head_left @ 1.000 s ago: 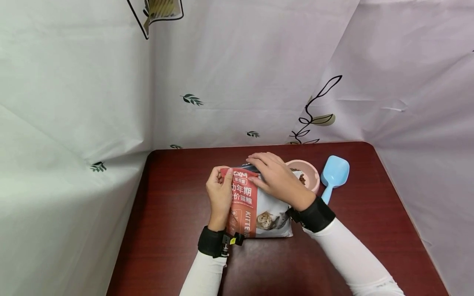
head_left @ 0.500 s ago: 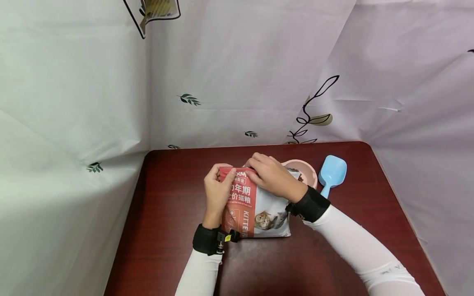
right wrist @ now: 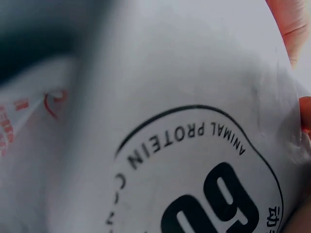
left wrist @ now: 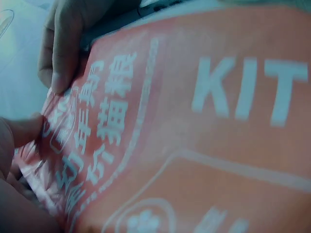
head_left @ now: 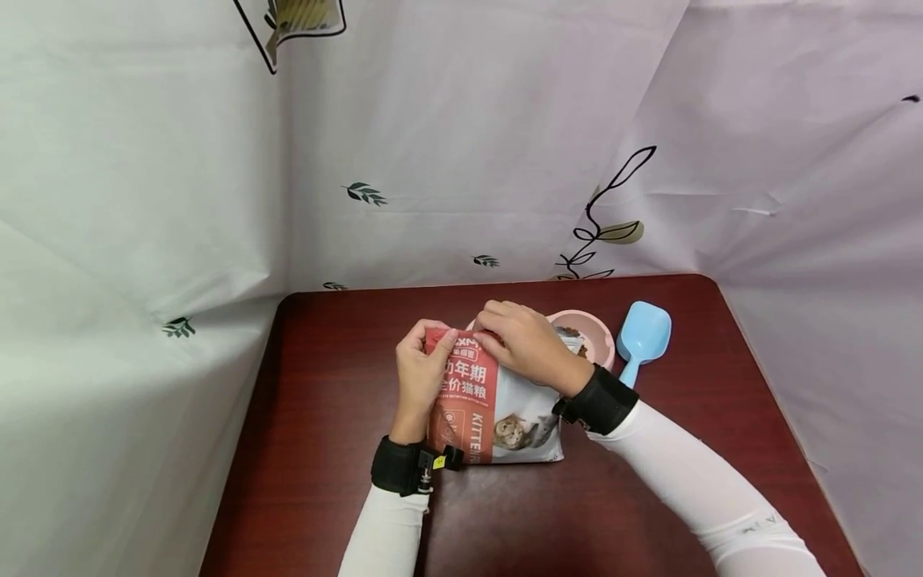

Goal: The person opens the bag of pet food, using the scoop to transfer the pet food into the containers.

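An orange and white bag of kitten food [head_left: 469,401] stands on the dark red table, its printed front toward me. At its top left corner my left hand [head_left: 418,377] pinches the edge, thumb on the front and fingers behind. My right hand [head_left: 530,344] reaches across from the right and pinches the same top edge a little further along. The left wrist view shows the left thumb [left wrist: 24,131] and the right hand's fingers [left wrist: 63,53] both at the bag's creased top. Close up in the right wrist view is the bag's white printed side [right wrist: 194,73].
Behind the bag at the right is a pink bowl [head_left: 602,340] with brown kibble [head_left: 582,349], partly hidden. A light blue scoop [head_left: 645,332] lies right of the bowl, handle toward me. Patterned white cloth [head_left: 447,144] hangs behind the table [head_left: 346,385].
My right hand has come left and its fingers have closed from lying over the bag's top to pinching its edge. The dark strip behind the top edge is now covered. The left hand keeps its hold.
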A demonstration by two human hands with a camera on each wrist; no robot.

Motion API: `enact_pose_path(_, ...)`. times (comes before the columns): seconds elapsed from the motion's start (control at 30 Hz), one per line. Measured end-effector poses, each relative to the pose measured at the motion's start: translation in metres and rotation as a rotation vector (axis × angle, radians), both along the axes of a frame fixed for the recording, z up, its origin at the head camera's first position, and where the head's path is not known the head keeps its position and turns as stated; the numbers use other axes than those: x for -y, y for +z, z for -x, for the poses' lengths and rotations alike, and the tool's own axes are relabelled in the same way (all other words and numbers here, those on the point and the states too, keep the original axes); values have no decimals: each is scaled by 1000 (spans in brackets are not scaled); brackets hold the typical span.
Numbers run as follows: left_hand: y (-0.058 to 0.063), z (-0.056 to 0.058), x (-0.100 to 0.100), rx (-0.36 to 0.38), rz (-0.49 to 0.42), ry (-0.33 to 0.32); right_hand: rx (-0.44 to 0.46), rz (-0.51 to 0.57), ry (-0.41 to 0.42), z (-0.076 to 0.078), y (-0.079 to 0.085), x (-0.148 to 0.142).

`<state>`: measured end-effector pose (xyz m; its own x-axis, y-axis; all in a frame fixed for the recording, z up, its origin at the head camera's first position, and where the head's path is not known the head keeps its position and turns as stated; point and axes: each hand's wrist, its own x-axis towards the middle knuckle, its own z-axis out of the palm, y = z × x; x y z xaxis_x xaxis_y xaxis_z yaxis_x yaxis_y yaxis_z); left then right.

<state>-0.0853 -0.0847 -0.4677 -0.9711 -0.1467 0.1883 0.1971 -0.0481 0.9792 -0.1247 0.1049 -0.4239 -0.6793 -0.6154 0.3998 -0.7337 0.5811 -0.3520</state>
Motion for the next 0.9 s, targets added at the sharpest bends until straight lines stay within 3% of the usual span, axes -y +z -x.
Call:
enact_pose_path(0.23,-1,3,6,11,24,-29,10,-38,-35,-6,2,-5)
enact_pose_path(0.43,3,2,5,9,39,-36,46,-19,-95,-14,3,-34)
enact_pose_path(0.53,9,1,6,-34,139,-48,83,-8,-140,-18,2,-52)
enact_pose_path(0.73,17,1,10,-63,450,-2,213,47,-190,-25,0,-77)
enact_pose_path(0.9,15,3,12,-97,541,37,309,100,-211,-27,-6,-89)
